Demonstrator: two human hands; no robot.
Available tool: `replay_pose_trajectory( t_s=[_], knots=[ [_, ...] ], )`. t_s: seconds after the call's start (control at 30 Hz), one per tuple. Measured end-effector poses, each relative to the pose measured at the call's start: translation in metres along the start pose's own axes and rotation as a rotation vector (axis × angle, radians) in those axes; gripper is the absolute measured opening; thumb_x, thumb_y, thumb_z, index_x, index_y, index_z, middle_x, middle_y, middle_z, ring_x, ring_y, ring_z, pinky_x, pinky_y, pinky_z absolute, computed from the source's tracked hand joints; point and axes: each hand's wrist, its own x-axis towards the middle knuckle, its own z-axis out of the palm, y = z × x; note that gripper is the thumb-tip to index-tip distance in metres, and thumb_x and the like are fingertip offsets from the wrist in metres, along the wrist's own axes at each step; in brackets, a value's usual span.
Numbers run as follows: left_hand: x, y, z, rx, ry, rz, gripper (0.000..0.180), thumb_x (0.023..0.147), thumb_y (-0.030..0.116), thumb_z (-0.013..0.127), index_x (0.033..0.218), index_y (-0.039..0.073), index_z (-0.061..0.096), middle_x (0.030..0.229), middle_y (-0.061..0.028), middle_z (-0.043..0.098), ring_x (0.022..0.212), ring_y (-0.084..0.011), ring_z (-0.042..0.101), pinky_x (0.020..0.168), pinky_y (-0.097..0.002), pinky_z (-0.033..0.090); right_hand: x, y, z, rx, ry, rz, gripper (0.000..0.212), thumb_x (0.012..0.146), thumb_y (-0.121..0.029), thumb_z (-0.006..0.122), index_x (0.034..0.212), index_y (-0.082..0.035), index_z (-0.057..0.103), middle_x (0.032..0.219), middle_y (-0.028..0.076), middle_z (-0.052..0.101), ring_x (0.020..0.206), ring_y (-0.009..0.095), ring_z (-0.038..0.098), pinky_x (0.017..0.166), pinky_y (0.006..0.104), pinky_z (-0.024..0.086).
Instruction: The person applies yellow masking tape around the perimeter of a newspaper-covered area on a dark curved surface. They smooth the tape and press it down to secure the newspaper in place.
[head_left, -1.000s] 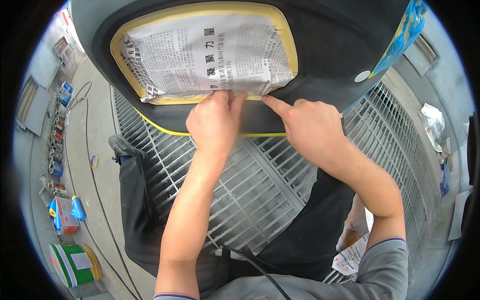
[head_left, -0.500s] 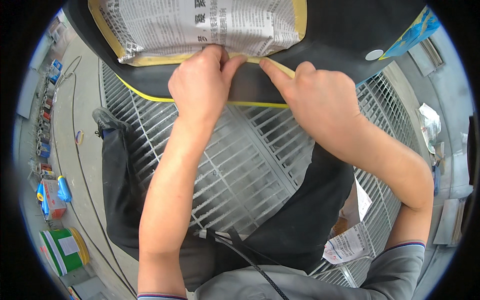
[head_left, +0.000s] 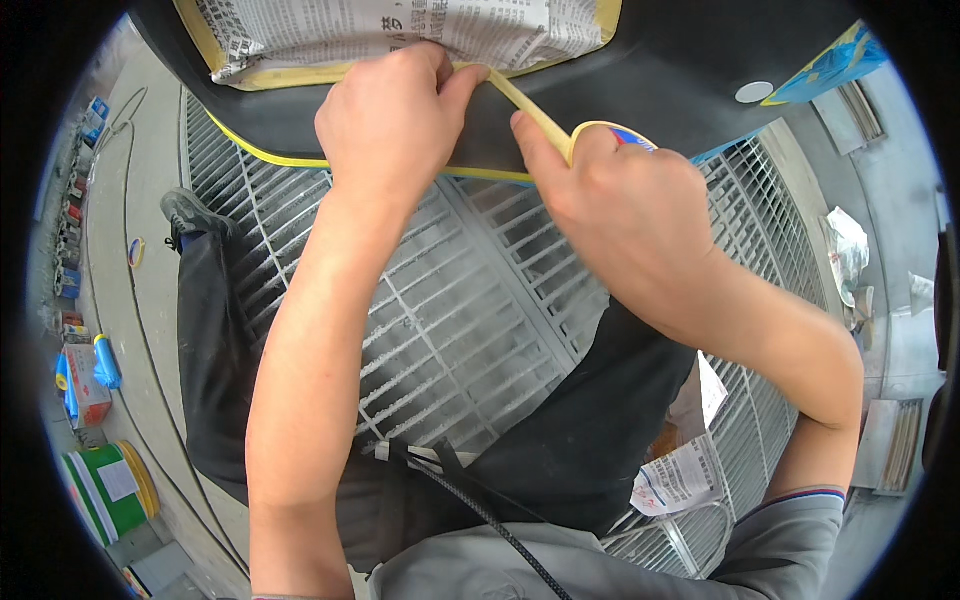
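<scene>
A large black curved panel (head_left: 690, 60) with a yellow edge lies in front of me. Newspaper (head_left: 330, 32), bordered by pale yellow tape, covers part of it. My left hand (head_left: 390, 125) is closed at the newspaper's lower border, thumb and fingers pinching the end of a masking tape strip (head_left: 527, 103) against the panel. That strip runs taut, lifted off the panel, to a roll of masking tape (head_left: 632, 138). My right hand (head_left: 635, 205) is wrapped round the roll, hiding most of it, with the index finger stretched along the strip.
Metal floor grating (head_left: 440, 320) lies under the panel and my legs. Newspaper scraps (head_left: 685, 480) rest beside my right leg. On the left stand a green bucket (head_left: 110, 490), a box (head_left: 88, 385) and several cans; a hose (head_left: 130, 270) runs along the floor there.
My right hand has drawn back from the newspaper border, so the tape roll and a longer strip now show. The left hand stays at the border. The whole view has shifted slightly.
</scene>
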Motion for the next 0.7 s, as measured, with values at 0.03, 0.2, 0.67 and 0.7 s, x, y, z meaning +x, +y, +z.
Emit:
replay_pose_trajectory(
  t_s=[0.03,0.2,0.67,0.7],
  knots=[
    [0.002,0.001,-0.004,0.003,-0.046,-0.023,0.04,0.092,0.048,0.083,0.085,0.008,0.081,0.07,-0.0132,0.074,0.069,-0.0374,0.074,0.065,-0.0469,0.058,-0.001,-0.001,0.003,0.018,0.048,-0.014,0.044,0.083,-0.017,0.075,0.127,-0.013,0.08,0.075,0.004,0.064,0.059,0.017,0.066,0.048,0.0321,0.046],
    [0.006,0.008,-0.012,0.024,-0.123,-0.118,0.042,0.093,0.05,0.082,0.091,0.008,0.085,0.073,-0.0133,0.076,0.071,-0.0359,0.075,0.069,-0.045,0.059,-0.001,-0.007,-0.005,0.301,0.174,-0.187,0.036,0.08,-0.018,0.073,0.114,-0.008,0.079,0.075,0.004,0.062,0.058,0.017,0.065,0.048,0.0326,0.047],
    [0.01,0.001,-0.012,0.148,-0.045,-0.093,0.057,0.079,0.065,0.086,0.077,0.008,0.081,0.069,-0.0165,0.074,0.069,-0.0394,0.076,0.063,-0.0483,0.06,-0.066,-0.152,0.036,1.249,-0.184,-0.45,0.016,0.084,-0.017,0.072,0.095,-0.008,0.068,0.075,0.011,0.067,0.065,0.036,0.071,0.056,0.0509,0.054],
    [0.01,0.002,-0.009,0.126,-0.045,-0.092,0.057,0.079,0.065,0.086,0.075,0.008,0.08,0.068,-0.0165,0.073,0.068,-0.0393,0.075,0.062,-0.0486,0.06,-0.067,-0.152,0.045,1.212,-0.236,-0.441,0.016,0.084,-0.016,0.072,0.097,-0.008,0.068,0.075,0.011,0.067,0.067,0.036,0.071,0.056,0.0506,0.054]
  ],
)
